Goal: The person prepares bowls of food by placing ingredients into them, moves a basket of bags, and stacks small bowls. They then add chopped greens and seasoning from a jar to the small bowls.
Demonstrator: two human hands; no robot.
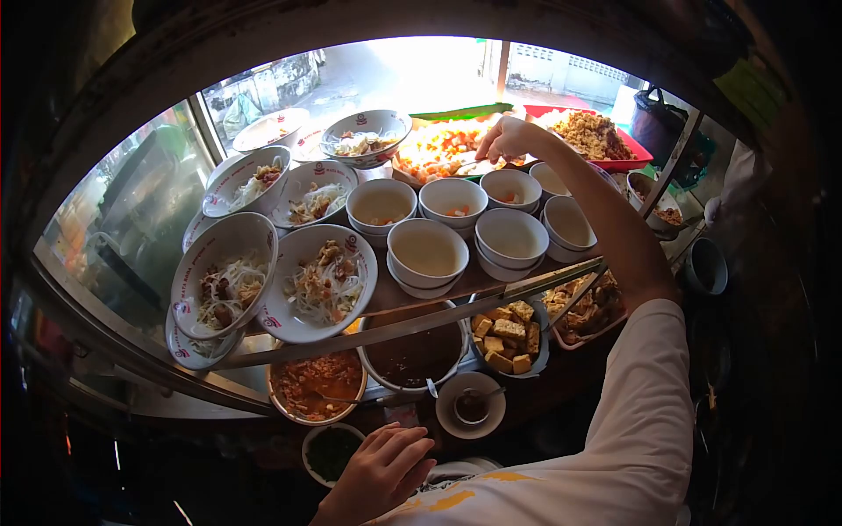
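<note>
My right hand (511, 140) reaches over the shelf to a tray of chopped orange and white pieces (434, 145). Its fingers are closed on what looks like a spoon (472, 166), whose far end is lost among the pieces. Just in front of that hand stand stacked white bowls (509, 237) of pale broth, several with orange bits in them. My left hand (379, 466) hangs low in front of my body, fingers stretched and holding nothing. It is nearest to a bowl of dark green stuff (329, 456) and a small saucer with a cup of dark sauce (471, 406).
Wide bowls of noodles with toppings (320, 285) crowd the shelf's left side, some overlapping. A metal rail (421, 325) edges the shelf. Below are a red sauce bowl (361, 386), a dark broth pot (462, 346) and fried tofu (509, 331). A red tray (638, 151) stands behind.
</note>
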